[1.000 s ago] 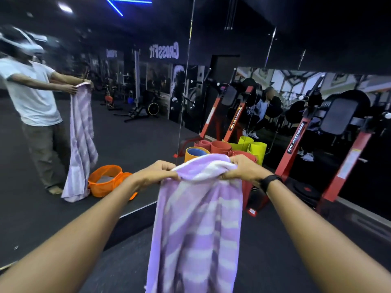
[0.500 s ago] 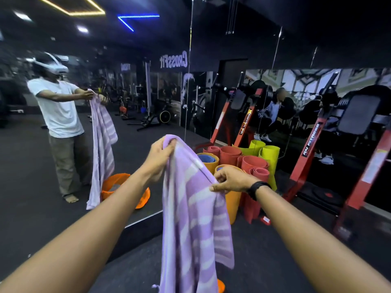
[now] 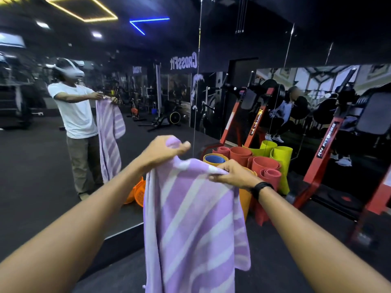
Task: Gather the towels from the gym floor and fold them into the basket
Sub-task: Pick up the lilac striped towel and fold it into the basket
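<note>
A purple towel with white stripes (image 3: 196, 225) hangs in front of me at chest height, its lower part running out of the bottom of the view. My left hand (image 3: 163, 152) grips the towel's upper left corner, raised a little. My right hand (image 3: 234, 176) pinches the top edge to the right, lower than the left. An orange mesh basket (image 3: 138, 192) shows partly behind the towel's left edge, on the floor by the mirror; the towel hides most of it.
A wall mirror (image 3: 42, 166) ahead reflects me holding the towel. Rolled red, yellow and orange mats (image 3: 264, 163) stand upright just behind my right hand. Red-framed gym machines (image 3: 317, 166) line the right side. Dark floor (image 3: 296, 250) lies below.
My hands have spread the towel's top edge again: the left hand dropped slightly and the right hand rose and moved right. The view tilted upward and turned a little.
</note>
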The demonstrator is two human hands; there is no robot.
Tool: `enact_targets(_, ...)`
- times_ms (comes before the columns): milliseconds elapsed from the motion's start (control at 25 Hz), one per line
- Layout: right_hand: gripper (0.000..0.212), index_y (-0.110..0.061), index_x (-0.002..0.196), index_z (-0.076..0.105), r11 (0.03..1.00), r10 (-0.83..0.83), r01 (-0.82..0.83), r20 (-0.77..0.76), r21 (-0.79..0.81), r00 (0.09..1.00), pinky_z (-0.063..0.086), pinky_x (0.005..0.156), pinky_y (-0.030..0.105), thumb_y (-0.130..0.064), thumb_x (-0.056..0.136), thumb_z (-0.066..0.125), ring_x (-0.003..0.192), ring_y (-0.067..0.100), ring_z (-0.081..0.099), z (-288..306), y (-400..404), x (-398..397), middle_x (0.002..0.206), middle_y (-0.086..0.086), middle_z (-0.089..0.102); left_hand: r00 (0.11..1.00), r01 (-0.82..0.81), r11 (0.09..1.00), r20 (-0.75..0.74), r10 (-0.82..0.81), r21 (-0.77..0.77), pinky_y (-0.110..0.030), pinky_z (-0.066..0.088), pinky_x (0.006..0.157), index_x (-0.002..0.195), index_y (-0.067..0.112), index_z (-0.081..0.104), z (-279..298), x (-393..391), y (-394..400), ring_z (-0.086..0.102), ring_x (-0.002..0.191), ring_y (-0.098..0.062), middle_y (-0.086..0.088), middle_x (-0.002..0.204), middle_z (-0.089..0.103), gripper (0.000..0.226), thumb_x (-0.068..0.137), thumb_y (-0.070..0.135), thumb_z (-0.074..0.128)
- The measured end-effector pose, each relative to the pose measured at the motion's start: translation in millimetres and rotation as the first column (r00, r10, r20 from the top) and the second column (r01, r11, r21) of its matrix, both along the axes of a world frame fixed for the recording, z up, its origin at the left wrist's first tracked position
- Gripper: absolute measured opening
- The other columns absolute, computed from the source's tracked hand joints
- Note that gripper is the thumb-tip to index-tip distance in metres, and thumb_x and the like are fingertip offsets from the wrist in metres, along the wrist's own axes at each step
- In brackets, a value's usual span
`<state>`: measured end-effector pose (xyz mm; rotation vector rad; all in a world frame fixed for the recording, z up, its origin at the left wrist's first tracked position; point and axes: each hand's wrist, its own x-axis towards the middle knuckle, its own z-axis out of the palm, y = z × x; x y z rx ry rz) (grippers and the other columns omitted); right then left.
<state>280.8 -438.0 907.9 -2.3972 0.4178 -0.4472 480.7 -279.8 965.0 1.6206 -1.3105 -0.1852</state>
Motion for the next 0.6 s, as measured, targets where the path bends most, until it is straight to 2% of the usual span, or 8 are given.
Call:
enact_targets(80, 0.019, -0.001, 0.067, 0.063, 1.000, 0.027, -0.026, 0.059, -0.016, 0.998, 0.030, 0.056, 0.028, -0.008, 0.083, 0.068, 0.061, 0.006, 0.040, 9, 9, 12, 0.060, -0.003, 0.049, 0.953, 0.001, 0.913, 0.276, -0.124, 0.408, -0.024, 0.048, 0.074, 0.083, 0.037, 0.068, -13, -15, 2, 0.061, 0.079, 0.000, 0.021, 0.081, 0.067, 0.045, 0.057, 0.074, 0.064)
enact_targets(120, 0.021, -0.010, 0.062, 0.064, 0.999, 0.049, -0.047, 0.064, -0.022, 0.997, 0.031, 0.055, 0.025, -0.005, 0.082, 0.068, 0.058, 0.002, 0.041, 15, 16, 17, 0.056, -0.010, 0.050, 0.898, -0.017, 0.867, 0.389, -0.206, 0.498, -0.026, 0.047, 0.072, 0.081, 0.041, 0.067, -21, -20, 0, 0.059, 0.075, -0.003, 0.021, 0.076, 0.065, 0.042, 0.056, 0.075, 0.064)
enact_targets(200, 0.030, -0.021, 0.057, 0.059, 0.998, 0.065, -0.065, 0.015, -0.026, 0.998, 0.030, 0.053, 0.020, -0.010, 0.081, 0.072, 0.052, -0.001, 0.040, 20, 24, 19, 0.050, -0.015, 0.048, 0.869, 0.029, 0.900, 0.434, -0.238, 0.434, -0.029, 0.042, 0.063, 0.066, 0.033, 0.065, -26, -20, -5, 0.046, 0.061, -0.009, 0.011, 0.059, 0.052, 0.024, 0.068, 0.056, 0.071)
enact_targets(280, 0.035, -0.020, 0.056, 0.051, 0.998, 0.008, -0.017, -0.154, -0.061, 0.988, 0.029, 0.050, 0.023, -0.026, 0.078, 0.079, 0.051, 0.004, 0.038, 12, 18, 9, 0.053, -0.012, 0.045, 0.934, 0.047, 0.959, 0.327, -0.142, 0.281, -0.028, 0.038, 0.060, 0.066, 0.019, 0.065, -26, -6, -3, 0.040, 0.058, -0.008, 0.008, 0.057, 0.047, 0.025, 0.071, 0.043, 0.069)
enact_targets(360, 0.038, -0.021, 0.059, 0.050, 0.986, -0.108, 0.046, -0.396, -0.163, 0.912, 0.033, 0.051, 0.025, -0.038, 0.074, 0.080, 0.050, 0.006, 0.040, -8, 8, -5, 0.057, -0.009, 0.045, 0.992, -0.029, 0.998, 0.120, 0.024, 0.047, -0.028, 0.036, 0.059, 0.065, 0.010, 0.060, -24, 15, 4, 0.040, 0.061, -0.007, 0.005, 0.060, 0.047, 0.034, 0.067, 0.043, 0.061)
enact_targets(400, 0.035, -0.022, 0.060, 0.052, 0.989, -0.103, 0.044, -0.453, -0.139, 0.885, 0.035, 0.051, 0.023, -0.039, 0.076, 0.078, 0.049, 0.004, 0.041, -17, 3, -12, 0.057, -0.010, 0.046, 0.995, -0.101, 0.993, -0.030, 0.099, -0.057, -0.028, 0.035, 0.058, 0.062, 0.011, 0.056, -23, 24, 10, 0.040, 0.064, -0.009, 0.003, 0.062, 0.046, 0.031, 0.067, 0.042, 0.058)
enact_targets(480, 0.034, -0.019, 0.061, 0.051, 0.999, -0.034, 0.037, -0.360, 0.001, 0.932, 0.034, 0.051, 0.024, -0.031, 0.086, 0.071, 0.050, 0.004, 0.039, -24, 0, -19, 0.058, -0.008, 0.045, 0.966, -0.174, 0.979, -0.210, 0.149, -0.107, -0.029, 0.035, 0.059, 0.064, 0.011, 0.054, -23, 30, 19, 0.042, 0.069, -0.014, 0.000, 0.067, 0.046, 0.030, 0.072, 0.040, 0.054)
enact_targets(600, 0.028, -0.012, 0.067, 0.053, 0.998, 0.052, -0.054, -0.094, -0.016, 0.994, 0.031, 0.054, 0.024, -0.018, 0.092, 0.063, 0.057, 0.006, 0.038, -5, 11, -4, 0.063, -0.005, 0.043, 0.998, 0.033, 0.996, 0.059, -0.037, 0.082, -0.021, 0.043, 0.074, 0.082, 0.019, 0.065, -30, 12, 18, 0.055, 0.077, -0.008, 0.009, 0.084, 0.062, 0.041, 0.070, 0.058, 0.061)
